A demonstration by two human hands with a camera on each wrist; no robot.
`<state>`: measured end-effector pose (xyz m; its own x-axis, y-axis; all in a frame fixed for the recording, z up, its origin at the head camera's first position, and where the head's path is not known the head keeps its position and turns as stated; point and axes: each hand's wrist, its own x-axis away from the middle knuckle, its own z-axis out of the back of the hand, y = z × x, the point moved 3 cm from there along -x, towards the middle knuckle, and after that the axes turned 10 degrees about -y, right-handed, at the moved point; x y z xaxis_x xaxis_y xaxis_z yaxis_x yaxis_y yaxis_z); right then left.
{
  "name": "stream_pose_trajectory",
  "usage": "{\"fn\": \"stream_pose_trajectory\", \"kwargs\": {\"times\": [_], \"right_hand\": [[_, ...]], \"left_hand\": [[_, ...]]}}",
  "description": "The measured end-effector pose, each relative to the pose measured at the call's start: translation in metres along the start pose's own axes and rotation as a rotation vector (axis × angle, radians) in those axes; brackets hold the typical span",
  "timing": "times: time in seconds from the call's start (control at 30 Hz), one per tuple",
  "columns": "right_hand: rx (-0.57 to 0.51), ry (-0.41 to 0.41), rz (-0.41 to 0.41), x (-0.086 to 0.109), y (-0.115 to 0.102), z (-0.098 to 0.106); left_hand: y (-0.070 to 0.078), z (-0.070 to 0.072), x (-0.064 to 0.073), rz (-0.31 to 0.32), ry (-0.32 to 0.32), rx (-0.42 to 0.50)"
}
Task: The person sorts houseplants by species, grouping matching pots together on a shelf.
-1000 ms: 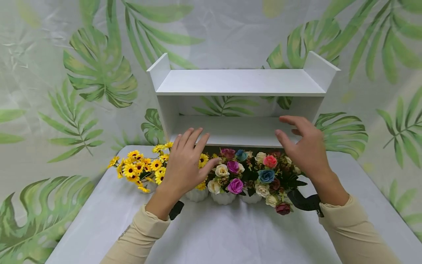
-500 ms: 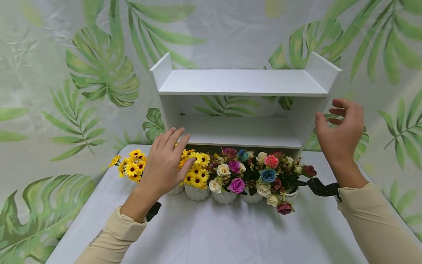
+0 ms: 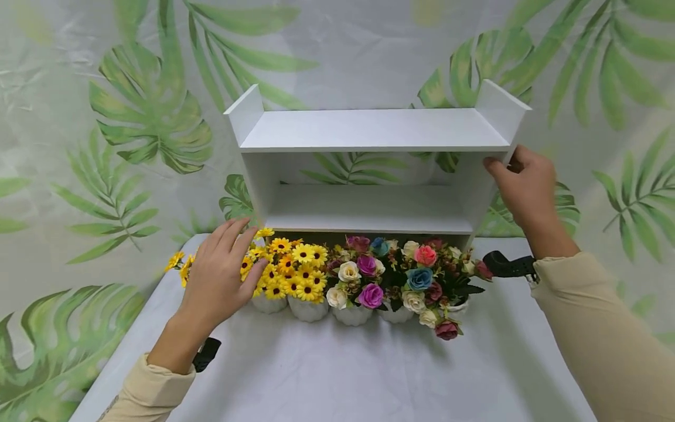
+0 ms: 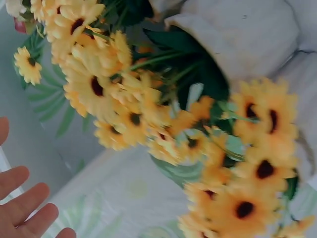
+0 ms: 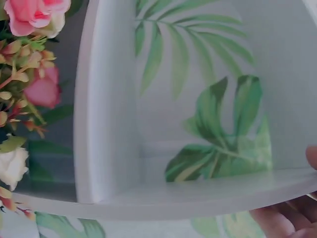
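A white two-tier shelf (image 3: 369, 130) stands at the back of the table. My right hand (image 3: 529, 184) holds the edge of its right side panel (image 5: 198, 207), thumb on the inner face and fingers outside. My left hand (image 3: 216, 278), fingers spread, hovers in front of the yellow sunflowers (image 3: 285, 269) at the left and hides some of them. In the left wrist view its fingertips (image 4: 29, 198) stay apart from the blooms (image 4: 96, 87). White pots (image 3: 308, 309) hold the sunflowers and, to the right, mixed artificial roses (image 3: 419, 278).
The pots form a row right before the shelf's lower edge on a white-covered table (image 3: 364, 375). Behind hangs a leaf-print backdrop (image 3: 364, 53). Roses (image 3: 447, 329) spill over the front right. A black strap piece (image 3: 508, 265) sits at the right wrist.
My right hand has swung out past the shelf's right side, then back in to take hold of that panel. My left hand has moved left and down, uncovering more sunflowers.
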<state>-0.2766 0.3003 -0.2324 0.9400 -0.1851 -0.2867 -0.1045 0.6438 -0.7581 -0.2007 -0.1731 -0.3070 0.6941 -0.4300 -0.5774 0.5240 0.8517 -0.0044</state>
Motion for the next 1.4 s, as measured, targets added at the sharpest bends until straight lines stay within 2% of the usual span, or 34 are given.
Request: {"fn": "stream_pose_trajectory", "kwargs": {"times": [0.2,0.37,0.53,0.67,0.73,0.8,0.9,0.97,1.03,1.1,1.17,1.23,1.3,1.4], "right_hand": [[0.048,0.008,-0.038,0.000,0.007,-0.006],[0.019,0.007,-0.075,0.001,0.004,-0.003],[0.008,0.083,-0.088,0.002,-0.004,-0.003],[0.011,0.148,-0.076,0.002,-0.007,-0.002],[0.016,0.143,-0.084,0.002,-0.006,-0.001],[0.001,0.126,-0.100,0.000,-0.004,-0.001],[-0.030,0.104,-0.115,-0.001,-0.002,-0.001],[-0.048,0.096,-0.116,-0.002,-0.002,0.000],[-0.050,0.100,-0.112,-0.002,-0.001,0.000],[-0.030,0.100,-0.108,-0.003,-0.001,0.001],[-0.008,0.092,-0.100,-0.003,-0.002,0.002],[0.003,0.067,-0.089,-0.005,-0.005,0.002],[0.019,0.039,-0.081,-0.006,-0.007,0.002],[0.033,0.027,-0.071,-0.008,-0.009,0.000]], "left_hand": [[-0.019,0.008,0.015,0.074,0.053,0.066],[-0.035,0.022,0.025,0.132,0.117,0.112],[-0.054,0.030,0.035,0.217,0.167,0.144],[-0.072,0.027,0.047,0.344,0.210,0.238],[-0.081,0.020,0.058,0.436,0.218,0.279],[-0.088,0.011,0.072,0.542,0.197,0.310],[-0.098,-0.004,0.093,0.722,0.124,0.356],[-0.103,-0.013,0.104,0.846,0.055,0.389],[-0.106,-0.022,0.111,0.947,-0.055,0.423],[-0.109,-0.033,0.115,0.999,-0.201,0.453],[-0.110,-0.042,0.117,0.993,-0.370,0.480],[-0.110,-0.051,0.117,0.950,-0.508,0.505],[-0.109,-0.059,0.116,0.910,-0.587,0.524],[-0.107,-0.067,0.112,0.905,-0.608,0.589]]}}
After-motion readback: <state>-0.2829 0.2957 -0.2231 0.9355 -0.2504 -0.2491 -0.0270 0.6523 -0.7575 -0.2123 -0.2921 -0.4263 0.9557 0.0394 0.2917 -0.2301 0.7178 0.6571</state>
